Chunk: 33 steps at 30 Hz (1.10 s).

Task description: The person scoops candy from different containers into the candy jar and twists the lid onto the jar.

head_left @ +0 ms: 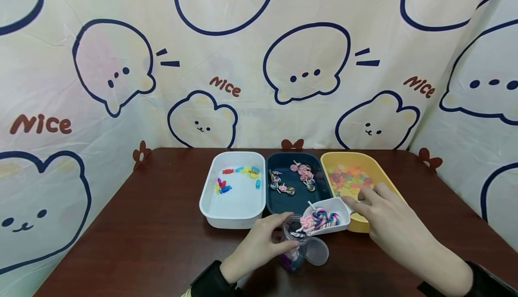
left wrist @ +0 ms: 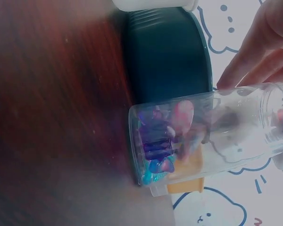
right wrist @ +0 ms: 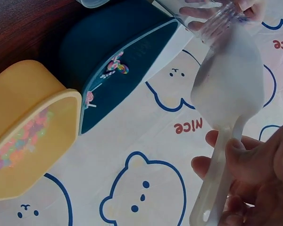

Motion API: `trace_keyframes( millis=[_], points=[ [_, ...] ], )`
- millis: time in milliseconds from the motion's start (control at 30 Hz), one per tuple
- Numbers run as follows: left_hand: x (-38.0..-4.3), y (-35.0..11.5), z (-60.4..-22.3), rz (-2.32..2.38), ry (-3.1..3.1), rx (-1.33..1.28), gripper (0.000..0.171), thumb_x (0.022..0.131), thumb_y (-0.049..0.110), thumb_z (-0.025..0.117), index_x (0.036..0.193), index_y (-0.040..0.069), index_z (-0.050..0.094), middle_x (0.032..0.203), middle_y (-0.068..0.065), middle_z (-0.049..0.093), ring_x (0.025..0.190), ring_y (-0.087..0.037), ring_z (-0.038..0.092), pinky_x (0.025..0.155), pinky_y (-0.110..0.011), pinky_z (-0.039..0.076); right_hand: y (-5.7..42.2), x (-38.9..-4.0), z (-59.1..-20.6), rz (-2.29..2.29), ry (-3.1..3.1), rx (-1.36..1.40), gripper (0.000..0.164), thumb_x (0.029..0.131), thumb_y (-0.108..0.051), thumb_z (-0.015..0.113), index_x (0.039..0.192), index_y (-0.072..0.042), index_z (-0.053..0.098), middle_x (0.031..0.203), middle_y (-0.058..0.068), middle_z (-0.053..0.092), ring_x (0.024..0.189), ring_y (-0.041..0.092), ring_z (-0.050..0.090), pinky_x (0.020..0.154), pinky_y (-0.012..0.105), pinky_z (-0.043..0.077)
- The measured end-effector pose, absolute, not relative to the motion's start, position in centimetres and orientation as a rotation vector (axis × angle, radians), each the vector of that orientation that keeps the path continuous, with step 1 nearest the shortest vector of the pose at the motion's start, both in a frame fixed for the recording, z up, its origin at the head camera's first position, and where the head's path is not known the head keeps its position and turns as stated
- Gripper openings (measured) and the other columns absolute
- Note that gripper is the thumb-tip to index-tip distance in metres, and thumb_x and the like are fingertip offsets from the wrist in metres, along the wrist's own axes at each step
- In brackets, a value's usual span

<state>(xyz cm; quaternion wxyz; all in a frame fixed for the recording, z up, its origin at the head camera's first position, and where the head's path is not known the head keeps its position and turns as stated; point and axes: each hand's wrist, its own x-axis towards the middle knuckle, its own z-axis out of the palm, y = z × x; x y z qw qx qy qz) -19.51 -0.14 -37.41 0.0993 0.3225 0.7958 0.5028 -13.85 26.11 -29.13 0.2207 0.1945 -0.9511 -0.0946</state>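
Note:
My left hand grips a clear plastic jar near its mouth. In the left wrist view, purple, pink and teal pieces lie at the bottom of the jar. My right hand holds a white scoop by its handle, thumb on top. Several small swirl lollipops, pink and rainbow-striped, sit in the scoop. Its lip meets the jar's mouth, tilted toward it. On the table beside the jar is a round translucent lid.
Behind the hands stand a white tub with colourful candy-shaped pieces, a dark teal tub with more lollipops, and a yellow tub with translucent coloured pieces. All are on a brown wooden table; a cartoon-printed cloth hangs behind.

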Motion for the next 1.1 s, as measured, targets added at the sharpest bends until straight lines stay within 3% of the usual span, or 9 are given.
trace_keyframes(
  millis=[367,1100],
  points=[
    [-19.6,-0.1,-37.4,1.503,2.361,0.989,0.055,0.094,0.017,0.075,0.143,-0.001,0.057,0.131,-0.019,0.067,0.112,-0.025,0.066,0.091,-0.025,0.059,25.8,-14.1,-28.2,-0.347,-2.605,0.564,0.05,0.06,0.005,0.093,0.104,-0.015,0.08,0.088,0.007,0.065,0.084,0.024,0.05,0.07,0.036,0.049],
    [-19.8,-0.2,-37.5,1.527,2.348,0.96,0.052,0.093,0.014,0.076,0.139,-0.003,0.059,0.132,-0.022,0.066,0.115,-0.03,0.066,0.091,-0.03,0.06,25.1,-14.3,-27.5,-0.405,-2.553,0.583,0.046,0.063,0.008,0.092,0.101,-0.014,0.081,0.086,0.009,0.061,0.082,0.025,0.049,0.066,0.034,0.05]
  ],
)
